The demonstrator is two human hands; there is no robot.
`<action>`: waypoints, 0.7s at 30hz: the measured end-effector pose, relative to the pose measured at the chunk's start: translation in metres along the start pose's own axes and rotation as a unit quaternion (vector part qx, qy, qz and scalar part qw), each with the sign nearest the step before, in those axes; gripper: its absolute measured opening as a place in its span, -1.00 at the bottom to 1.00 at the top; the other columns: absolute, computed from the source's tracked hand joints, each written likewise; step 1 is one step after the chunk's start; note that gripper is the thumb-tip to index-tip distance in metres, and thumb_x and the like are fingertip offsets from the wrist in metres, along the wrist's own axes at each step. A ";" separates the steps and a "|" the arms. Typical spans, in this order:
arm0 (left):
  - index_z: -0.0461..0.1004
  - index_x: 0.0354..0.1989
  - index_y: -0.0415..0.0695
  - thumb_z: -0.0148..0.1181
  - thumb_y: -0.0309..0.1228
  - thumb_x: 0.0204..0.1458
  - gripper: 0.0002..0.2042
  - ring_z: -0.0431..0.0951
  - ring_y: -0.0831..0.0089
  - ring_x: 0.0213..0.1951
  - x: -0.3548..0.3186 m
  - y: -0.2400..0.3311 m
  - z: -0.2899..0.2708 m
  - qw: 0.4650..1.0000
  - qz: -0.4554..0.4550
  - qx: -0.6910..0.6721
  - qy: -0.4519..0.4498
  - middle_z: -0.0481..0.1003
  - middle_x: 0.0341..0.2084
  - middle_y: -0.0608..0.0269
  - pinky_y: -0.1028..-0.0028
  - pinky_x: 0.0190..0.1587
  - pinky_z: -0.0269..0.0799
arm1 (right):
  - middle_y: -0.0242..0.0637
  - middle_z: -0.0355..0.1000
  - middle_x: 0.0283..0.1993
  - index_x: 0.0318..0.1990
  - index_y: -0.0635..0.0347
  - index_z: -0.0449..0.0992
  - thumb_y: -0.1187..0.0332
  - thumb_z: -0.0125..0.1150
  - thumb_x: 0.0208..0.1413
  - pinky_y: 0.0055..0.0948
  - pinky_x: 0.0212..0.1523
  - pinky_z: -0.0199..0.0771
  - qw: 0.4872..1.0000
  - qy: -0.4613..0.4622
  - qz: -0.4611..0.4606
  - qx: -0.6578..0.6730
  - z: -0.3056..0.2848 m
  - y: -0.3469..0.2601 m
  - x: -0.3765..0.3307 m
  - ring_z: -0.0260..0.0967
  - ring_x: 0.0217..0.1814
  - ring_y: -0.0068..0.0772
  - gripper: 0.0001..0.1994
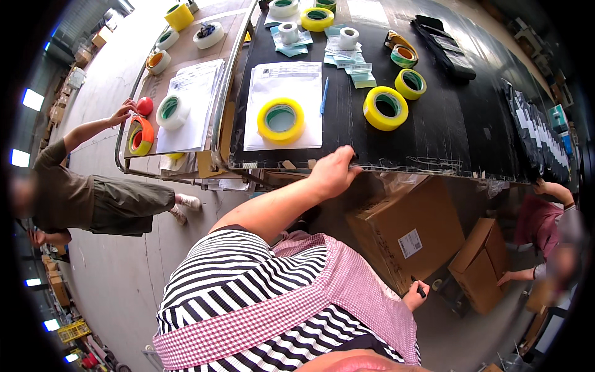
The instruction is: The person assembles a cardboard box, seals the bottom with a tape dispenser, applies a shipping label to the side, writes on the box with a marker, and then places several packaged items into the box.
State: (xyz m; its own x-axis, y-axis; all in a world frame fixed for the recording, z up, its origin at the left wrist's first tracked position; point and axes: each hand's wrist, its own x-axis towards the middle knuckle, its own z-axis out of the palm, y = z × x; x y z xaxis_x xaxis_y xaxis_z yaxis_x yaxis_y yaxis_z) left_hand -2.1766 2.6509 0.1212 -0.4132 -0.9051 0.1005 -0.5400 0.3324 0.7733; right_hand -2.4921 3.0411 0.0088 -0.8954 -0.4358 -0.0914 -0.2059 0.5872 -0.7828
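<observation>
My left hand [335, 170] is at the front edge of the black-topped table [347, 139], its fingers curled and seemingly closed on that edge; they are partly hidden. Lower down, beside my checked apron [347, 279], my right hand [414, 299] grips a black marker [421, 289] that points up toward a large cardboard box [409, 232]. The box bears a white label and dark handwriting. Nearest to my left hand on the table are a yellow tape roll [263, 124] on a stack of printed sheets [256, 87] and a blue pen [325, 96].
More yellow tape rolls [372, 111], small label rolls [348, 39] and black bags [443, 49] lie on the table. At left, a person's hand [124, 113] touches a red ball [144, 106] at a cart. At right, another person's hand [514, 276] meets a smaller box [480, 270].
</observation>
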 end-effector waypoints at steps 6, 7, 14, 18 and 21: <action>0.31 -0.17 -0.17 0.18 -0.21 0.09 -0.68 0.52 -0.12 -0.19 0.070 -0.018 -0.063 0.991 -0.053 0.118 0.030 0.48 -0.20 -0.09 0.08 -0.17 0.46 | -0.28 0.40 -0.30 -0.26 0.30 0.43 0.44 0.20 0.04 -0.39 -0.15 0.40 0.999 -0.028 0.000 -0.034 0.027 -0.020 0.007 0.35 -0.26 -0.40 -0.85; 0.32 -0.15 -0.18 0.17 -0.20 0.09 -0.67 0.53 -0.11 -0.18 0.079 -0.027 -0.071 0.988 -0.067 0.137 0.032 0.48 -0.18 -0.08 0.09 -0.16 0.46 | -0.28 0.40 -0.30 -0.27 0.30 0.43 0.44 0.20 0.04 -0.39 -0.15 0.40 0.999 -0.034 0.001 -0.041 0.032 -0.027 0.008 0.35 -0.26 -0.40 -0.85; 0.37 -0.08 -0.22 0.12 -0.15 0.13 -0.63 0.51 -0.01 -0.05 0.121 -0.074 -0.120 0.957 -0.172 0.232 0.011 0.46 -0.04 -0.05 0.16 -0.01 0.41 | -0.25 0.42 -0.31 -0.27 0.30 0.44 0.45 0.21 0.03 -0.37 -0.18 0.42 0.996 -0.050 0.027 -0.069 0.053 -0.054 0.002 0.37 -0.27 -0.38 -0.86; 0.37 -0.07 -0.21 0.09 -0.11 0.15 -0.61 0.50 0.02 -0.01 0.124 -0.089 -0.132 0.949 -0.200 0.242 0.006 0.45 -0.02 -0.03 0.17 0.03 0.39 | -0.24 0.42 -0.32 -0.27 0.30 0.44 0.45 0.21 0.04 -0.37 -0.20 0.41 0.991 -0.052 0.003 -0.124 0.062 -0.079 -0.004 0.36 -0.28 -0.37 -0.86; 0.38 -0.05 -0.20 0.06 -0.09 0.17 -0.60 0.50 0.02 0.00 0.129 -0.095 -0.138 0.945 -0.219 0.242 0.000 0.46 -0.01 -0.03 0.16 0.04 0.38 | -0.24 0.41 -0.31 -0.27 0.30 0.45 0.45 0.22 0.05 -0.38 -0.20 0.41 0.993 -0.051 -0.012 -0.110 0.066 -0.084 -0.002 0.36 -0.28 -0.38 -0.86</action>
State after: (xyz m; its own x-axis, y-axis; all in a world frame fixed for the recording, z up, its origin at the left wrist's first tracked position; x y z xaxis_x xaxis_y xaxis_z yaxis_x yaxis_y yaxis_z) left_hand -2.0773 2.4665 0.1472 -0.0714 -0.9840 -0.1630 -0.9315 0.0074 0.3637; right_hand -2.4475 2.9478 0.0339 -0.8464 -0.5125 -0.1451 -0.3183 0.7052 -0.6336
